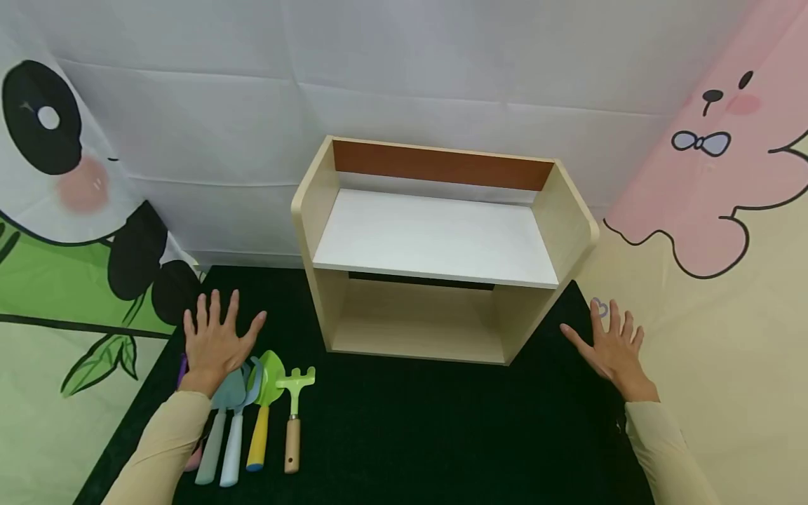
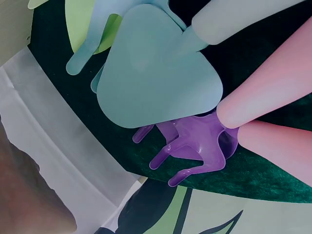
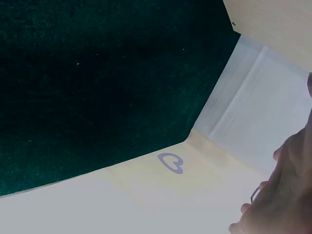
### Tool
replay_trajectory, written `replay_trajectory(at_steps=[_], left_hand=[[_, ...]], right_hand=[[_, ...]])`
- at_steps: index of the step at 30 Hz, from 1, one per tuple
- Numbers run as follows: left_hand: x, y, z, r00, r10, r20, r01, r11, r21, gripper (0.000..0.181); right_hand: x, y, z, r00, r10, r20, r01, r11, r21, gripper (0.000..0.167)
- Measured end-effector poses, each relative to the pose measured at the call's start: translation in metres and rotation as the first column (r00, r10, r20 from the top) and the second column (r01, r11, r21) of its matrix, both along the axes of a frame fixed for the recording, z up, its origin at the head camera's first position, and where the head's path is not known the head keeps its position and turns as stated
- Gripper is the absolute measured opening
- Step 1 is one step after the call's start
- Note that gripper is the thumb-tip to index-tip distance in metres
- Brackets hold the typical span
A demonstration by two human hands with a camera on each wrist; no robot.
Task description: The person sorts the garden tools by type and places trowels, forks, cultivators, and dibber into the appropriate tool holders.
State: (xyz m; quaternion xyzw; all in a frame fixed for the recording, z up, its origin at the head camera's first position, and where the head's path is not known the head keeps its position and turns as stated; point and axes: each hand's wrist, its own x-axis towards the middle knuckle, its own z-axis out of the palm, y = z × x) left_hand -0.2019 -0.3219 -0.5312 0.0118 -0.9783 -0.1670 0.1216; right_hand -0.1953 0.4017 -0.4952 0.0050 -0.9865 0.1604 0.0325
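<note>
In the head view my left hand [image 1: 217, 345], fingers spread, is over the upper ends of several garden tools at the table's left. A blue-green shovel [image 2: 156, 73] and a purple rake [image 2: 200, 141] with a pink handle show in the left wrist view. Beside them lie a green trowel with a yellow handle [image 1: 259, 438] and a light green rake with a wooden handle [image 1: 292, 445]. My right hand [image 1: 615, 354], fingers spread and holding nothing, is at the table's right edge. Whether either hand touches anything below it, I cannot tell.
A two-level wooden shelf [image 1: 435, 235] with a white middle board stands at the back centre of the dark green table [image 1: 442, 435]. White cloth hangs behind it. Printed cartoon cloths flank the table on both sides.
</note>
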Motion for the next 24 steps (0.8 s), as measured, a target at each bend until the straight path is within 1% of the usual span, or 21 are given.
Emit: replay_trajectory(at_steps=[4, 7, 9, 11, 14, 18, 24], left_hand=[[0.001, 0.000, 0.001, 1.000, 0.009, -0.012, -0.009, 1.000, 0.001, 0.086], [0.003, 0.002, 0.004, 0.999, 0.025, -0.044, -0.024, 1.000, 0.019, 0.081], [0.005, 0.003, 0.005, 0.995, 0.038, -0.088, -0.035, 0.999, 0.032, 0.075], [0.005, 0.006, 0.007, 0.988, 0.048, -0.144, -0.041, 0.998, 0.050, 0.068], [0.006, 0.010, 0.010, 0.978, 0.060, -0.198, -0.048, 0.997, 0.064, 0.059], [0.010, 0.014, 0.012, 0.977, 0.071, -0.201, -0.055, 0.995, 0.085, 0.055], [0.018, 0.019, 0.011, 0.978, 0.080, -0.194, -0.056, 0.991, 0.124, 0.053]], right_hand=[[-0.001, 0.001, 0.000, 0.999, 0.009, -0.031, -0.009, 1.000, 0.009, 0.093], [-0.001, 0.002, 0.001, 0.996, 0.024, -0.091, -0.023, 1.000, 0.016, 0.085], [-0.001, 0.002, 0.003, 0.987, 0.042, -0.154, -0.039, 0.999, 0.022, 0.076], [-0.001, 0.004, 0.006, 0.974, 0.055, -0.218, -0.053, 0.998, 0.018, 0.067], [-0.002, 0.005, 0.013, 0.959, 0.057, -0.279, -0.063, 0.998, -0.012, 0.057], [-0.004, 0.006, 0.023, 0.961, 0.028, -0.276, -0.053, 0.995, -0.086, 0.051], [-0.005, 0.005, 0.042, 0.960, 0.033, -0.278, -0.075, 0.987, -0.143, 0.047]])
